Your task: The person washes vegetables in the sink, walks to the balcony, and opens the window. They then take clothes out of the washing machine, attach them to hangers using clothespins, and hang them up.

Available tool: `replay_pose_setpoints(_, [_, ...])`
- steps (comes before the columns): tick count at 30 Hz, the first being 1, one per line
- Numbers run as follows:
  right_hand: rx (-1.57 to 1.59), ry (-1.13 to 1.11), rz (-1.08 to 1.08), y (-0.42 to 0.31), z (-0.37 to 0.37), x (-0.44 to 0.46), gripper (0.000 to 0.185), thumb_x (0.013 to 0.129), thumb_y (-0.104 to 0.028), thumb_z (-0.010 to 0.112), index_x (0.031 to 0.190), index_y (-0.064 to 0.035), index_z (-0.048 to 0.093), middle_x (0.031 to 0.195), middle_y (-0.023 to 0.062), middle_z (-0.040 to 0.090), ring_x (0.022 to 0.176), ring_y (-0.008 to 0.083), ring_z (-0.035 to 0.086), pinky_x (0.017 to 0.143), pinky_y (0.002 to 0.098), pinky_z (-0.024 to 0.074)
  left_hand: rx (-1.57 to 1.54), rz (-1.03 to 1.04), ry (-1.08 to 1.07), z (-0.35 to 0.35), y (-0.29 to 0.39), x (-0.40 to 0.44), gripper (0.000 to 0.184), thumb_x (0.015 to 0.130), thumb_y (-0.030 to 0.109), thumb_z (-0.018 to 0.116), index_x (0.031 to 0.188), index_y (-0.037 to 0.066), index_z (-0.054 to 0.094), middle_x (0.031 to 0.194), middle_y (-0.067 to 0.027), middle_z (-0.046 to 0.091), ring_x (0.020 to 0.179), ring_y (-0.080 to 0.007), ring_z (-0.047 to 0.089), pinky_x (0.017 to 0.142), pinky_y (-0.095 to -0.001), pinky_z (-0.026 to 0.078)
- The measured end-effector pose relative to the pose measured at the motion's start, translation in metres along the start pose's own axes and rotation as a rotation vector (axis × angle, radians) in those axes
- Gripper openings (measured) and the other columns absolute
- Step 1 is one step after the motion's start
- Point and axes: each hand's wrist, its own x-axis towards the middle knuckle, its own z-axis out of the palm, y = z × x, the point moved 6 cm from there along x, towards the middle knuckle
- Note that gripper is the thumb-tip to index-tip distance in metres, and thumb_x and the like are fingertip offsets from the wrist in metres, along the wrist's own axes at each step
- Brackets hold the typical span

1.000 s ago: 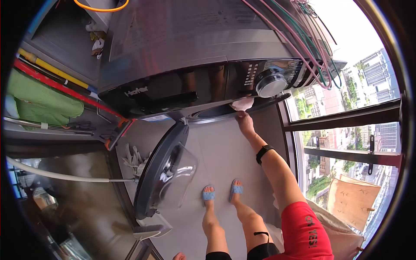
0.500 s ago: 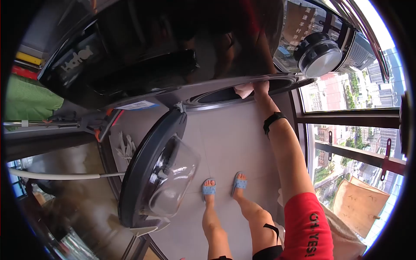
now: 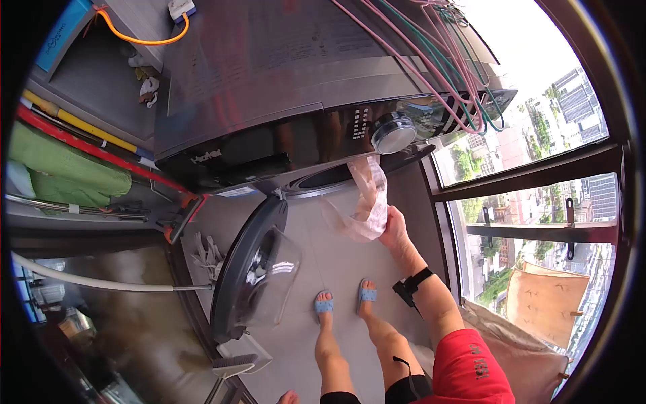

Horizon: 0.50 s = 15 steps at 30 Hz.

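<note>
My right hand (image 3: 396, 231) is closed on one end of a pale pink, thin cloth garment (image 3: 368, 219). The garment hangs in a curve from the round opening (image 3: 323, 180) of a black front-loading washing machine (image 3: 269, 145) out to my fingers. Its upper end is still at the opening. To the left, the machine's round door (image 3: 249, 269) with its clear bowl stands open. Only a bit of my left hand (image 3: 289, 398) shows at the bottom edge, and its fingers cannot be made out well.
Pink and green clothes hangers (image 3: 437, 67) lie on top of the machine. Poles and a green cloth (image 3: 60, 165) are on the left, near a broom (image 3: 232, 363). A window (image 3: 538, 202) with hanging cloths lines the right side. My slippered feet are on the tiled floor (image 3: 313, 236).
My right hand has come back out of the machine's opening toward me, drawing the pink garment out. My view has shifted, so the machine's top now shows. A bit more of my left hand appears.
</note>
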Motion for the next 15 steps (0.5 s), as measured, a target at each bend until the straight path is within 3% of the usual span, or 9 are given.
replay_pose_setpoints(2, [0.027,-0.037,0.056,-0.003,-0.012,-0.012,0.031,0.082,-0.007,0.041,0.110,0.0035,0.051,0.103,0.0138,0.058,0.095,0.0271,0.057,0.090,0.0438,0.0437,0.024,0.059,0.029,-0.006,0.008,-0.002,0.035,0.089,0.025,0.049,0.111,-0.001,0.053,0.103,-0.0228,0.058,0.098,-0.0386,0.054,0.082,-0.0405,0.043])
replay_pose_setpoints(6, [-0.080,0.042,0.037,0.003,0.038,-0.082,0.029,0.084,-0.015,0.041,0.104,0.0031,0.052,0.097,0.0142,0.059,0.089,0.0271,0.059,0.082,0.0416,0.0482,0.072,0.193,0.059,-0.017,0.028,0.001,0.034,0.089,0.025,0.048,0.109,-0.001,0.054,0.098,-0.0248,0.059,0.093,-0.0409,0.055,0.078,-0.0420,0.044])
replay_pose_setpoints(8, [-0.007,0.004,0.032,-0.003,0.004,-0.093,0.030,0.082,-0.014,0.041,0.105,0.0033,0.052,0.097,0.0145,0.059,0.089,0.0272,0.058,0.083,0.0416,0.0478,0.037,0.216,0.052,-0.029,0.063,-0.002,0.034,0.089,0.026,0.049,0.109,-0.001,0.054,0.097,-0.0255,0.059,0.092,-0.0401,0.056,0.078,-0.0420,0.044])
replay_pose_setpoints(12, [-0.082,0.014,0.010,-0.014,0.062,-0.160,0.037,0.073,-0.007,0.040,0.107,0.0032,0.051,0.099,0.0146,0.058,0.092,0.0271,0.057,0.087,0.0405,0.0454,-0.098,0.280,0.095,-0.040,0.099,-0.002,0.034,0.088,0.027,0.052,0.110,0.001,0.055,0.096,-0.0270,0.058,0.091,-0.0363,0.058,0.078,-0.0427,0.045])
replay_pose_setpoints(15, [-0.089,0.067,-0.009,-0.018,0.048,-0.190,0.041,0.071,-0.006,0.040,0.109,0.0037,0.049,0.101,0.0147,0.058,0.094,0.0275,0.056,0.089,0.0399,0.0441,-0.050,0.501,0.133,-0.046,0.139,0.002,0.026,0.081,0.017,0.059,0.105,0.006,0.056,0.092,-0.0109,0.063,0.081,-0.0241,0.063,0.070,-0.0341,0.050])
